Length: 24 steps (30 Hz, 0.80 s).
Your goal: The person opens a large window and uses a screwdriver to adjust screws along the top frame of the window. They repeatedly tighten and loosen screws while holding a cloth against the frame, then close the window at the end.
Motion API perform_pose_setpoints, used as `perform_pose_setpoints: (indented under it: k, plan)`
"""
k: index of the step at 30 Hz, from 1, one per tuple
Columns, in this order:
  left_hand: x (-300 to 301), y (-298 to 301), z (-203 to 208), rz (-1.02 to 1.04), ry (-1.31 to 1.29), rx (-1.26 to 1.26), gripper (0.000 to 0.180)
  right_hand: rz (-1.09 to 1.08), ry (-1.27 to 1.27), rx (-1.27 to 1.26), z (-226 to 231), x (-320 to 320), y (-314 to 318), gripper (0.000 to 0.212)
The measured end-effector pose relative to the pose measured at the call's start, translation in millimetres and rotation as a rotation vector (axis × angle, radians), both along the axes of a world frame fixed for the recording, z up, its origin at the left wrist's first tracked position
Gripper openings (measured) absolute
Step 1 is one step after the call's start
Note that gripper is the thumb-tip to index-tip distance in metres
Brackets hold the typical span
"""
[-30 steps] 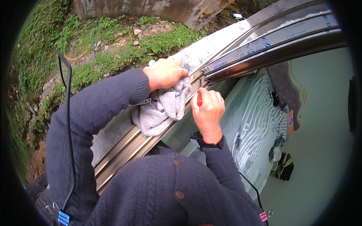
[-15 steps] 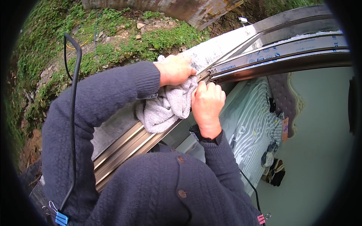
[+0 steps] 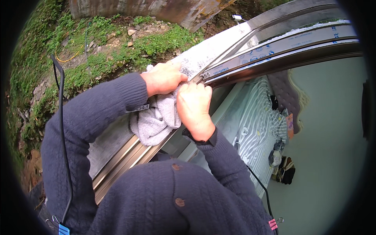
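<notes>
A grey towel (image 3: 156, 121) lies bunched over the bronze metal window track (image 3: 131, 154), hanging partly over its outer side. My left hand (image 3: 164, 78) is closed on the towel's upper part, fingers pointing toward the track's far corner. Close beside it, my right hand (image 3: 194, 109) is curled into a fist over the inner edge of the track, against the towel. What its fingers hold is hidden beneath the hand. Just past the knuckles, the track meets the upright window frame (image 3: 274, 51), which carries printed protective film.
Outside lies a pale ledge (image 3: 211, 51), with a weedy slope (image 3: 117, 47) and a concrete wall (image 3: 149, 9) beyond. Indoors, a bed with a striped cover (image 3: 254, 129) and a tufted headboard (image 3: 284, 94) stands by the window. Dark cables with clips run along both arms.
My right hand has shifted left, closer to my left hand and the towel. The whole view has moved slightly, so the surroundings sit further left and higher.
</notes>
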<state>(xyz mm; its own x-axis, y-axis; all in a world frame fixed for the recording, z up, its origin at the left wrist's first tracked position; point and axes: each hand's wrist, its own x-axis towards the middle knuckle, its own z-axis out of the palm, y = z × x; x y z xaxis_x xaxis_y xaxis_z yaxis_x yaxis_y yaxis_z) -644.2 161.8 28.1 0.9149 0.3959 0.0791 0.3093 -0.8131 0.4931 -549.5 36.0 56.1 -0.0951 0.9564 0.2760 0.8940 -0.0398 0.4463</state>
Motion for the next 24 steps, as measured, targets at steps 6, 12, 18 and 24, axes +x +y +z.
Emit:
perform_pose_setpoints:
  k: [6,12,18,24]
  plan:
    - [1,-2,-5,0.028,-0.016,0.028,0.031,0.019,0.335,0.178,4,2,-33,0.015]
    - [3,1,-3,0.002,0.010,-0.015,0.033,0.009,0.402,0.248,-5,23,-46,0.023]
    - [-1,-2,2,0.026,-0.008,-0.050,0.033,-0.002,0.279,0.284,-20,35,-27,0.023]
    - [0,1,1,0.011,0.000,-0.062,0.032,0.052,0.437,0.269,-5,29,-36,0.019]
